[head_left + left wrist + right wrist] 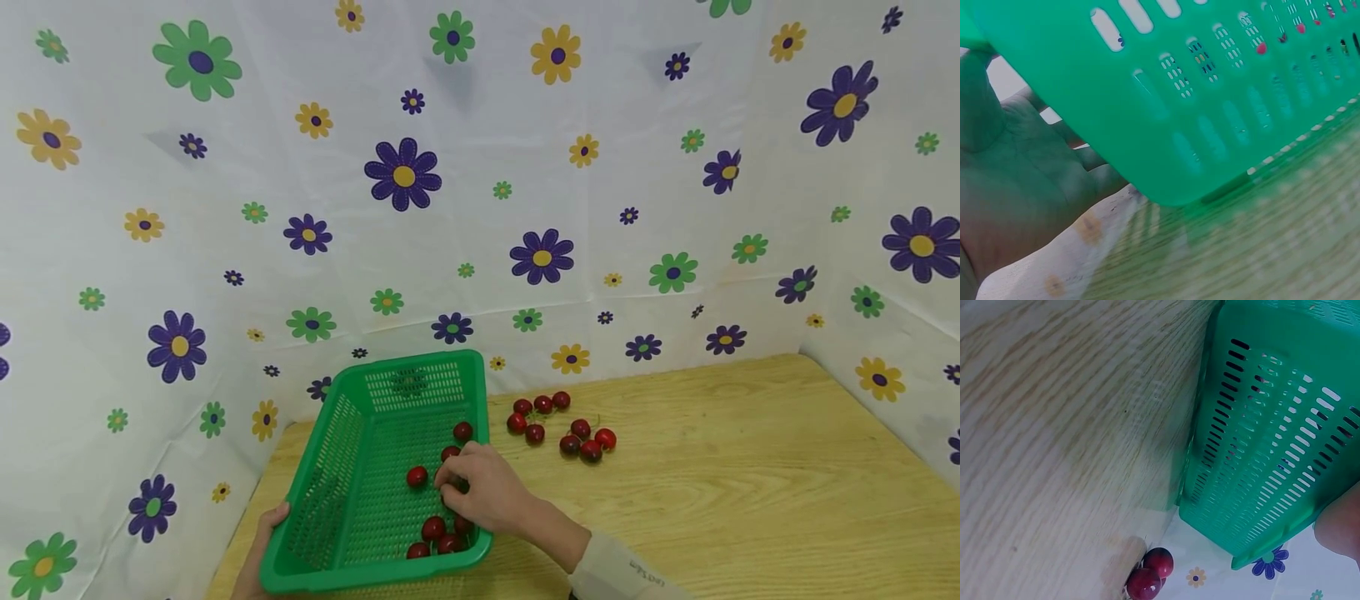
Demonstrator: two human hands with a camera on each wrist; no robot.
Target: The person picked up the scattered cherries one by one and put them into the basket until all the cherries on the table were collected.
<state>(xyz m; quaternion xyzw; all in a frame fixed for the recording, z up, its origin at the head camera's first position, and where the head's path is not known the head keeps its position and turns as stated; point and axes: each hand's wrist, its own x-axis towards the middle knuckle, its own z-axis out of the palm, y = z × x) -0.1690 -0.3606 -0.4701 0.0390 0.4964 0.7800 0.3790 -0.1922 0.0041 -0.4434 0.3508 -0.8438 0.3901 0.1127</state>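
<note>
A green plastic basket point(352, 533) with slotted walls stands on the left part of the table. My left hand point(264, 533) grips its left rim; in the left wrist view the left palm point(1022, 181) lies beside the basket's corner point(1104, 119). Over the right wall reaches my right hand point(487, 492), its thumb and fingers curled about a dark red cherry that they mostly hide. Loose cherries point(433, 528) lie mainly along the basket's right side, with one cherry point(417, 477) nearer the middle. The right wrist view shows the slotted outer wall point(1254, 456).
Two clusters of cherries with stems lie on the wooden table point(720, 483) right of the basket: one group point(535, 433) near the back edge, another group point(591, 451) slightly nearer. A white flowered cloth point(480, 217) hangs behind and at both sides.
</note>
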